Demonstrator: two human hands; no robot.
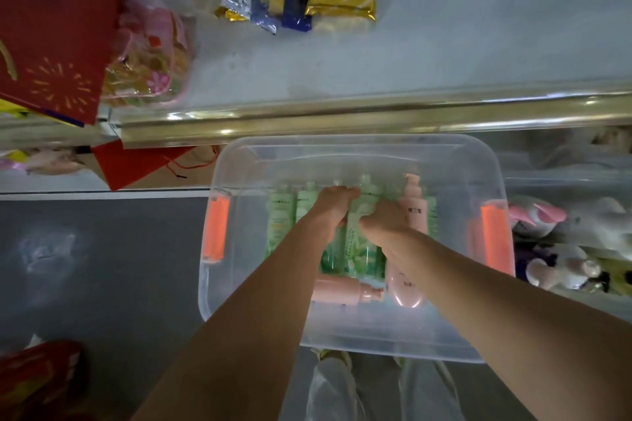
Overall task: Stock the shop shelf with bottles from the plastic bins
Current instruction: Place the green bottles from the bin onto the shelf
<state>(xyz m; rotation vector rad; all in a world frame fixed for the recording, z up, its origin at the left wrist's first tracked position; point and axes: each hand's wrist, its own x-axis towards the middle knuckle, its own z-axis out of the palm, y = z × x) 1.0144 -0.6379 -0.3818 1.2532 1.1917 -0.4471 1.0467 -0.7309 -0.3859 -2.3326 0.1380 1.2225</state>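
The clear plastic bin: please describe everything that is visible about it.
The clear plastic bin is a translucent, rounded-corner rectangular tub with an orange latch on each short side and no lid on it. It sits open below the metal shelf edge. Inside lie green bottles side by side and pink pump bottles, one lying crosswise near the front. The left hand and right hand reach in, gripping green bottles.

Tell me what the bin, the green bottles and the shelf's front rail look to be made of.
Bin: clear, slightly frosted plastic, since the floor shows through its walls; the orange handles look like opaque plastic.
Green bottles: probably translucent plastic with printed labels and a soft sheen.
Front rail: seemingly polished, gold-toned metal, judging by its bright streaked reflections, though it could be metallised trim.
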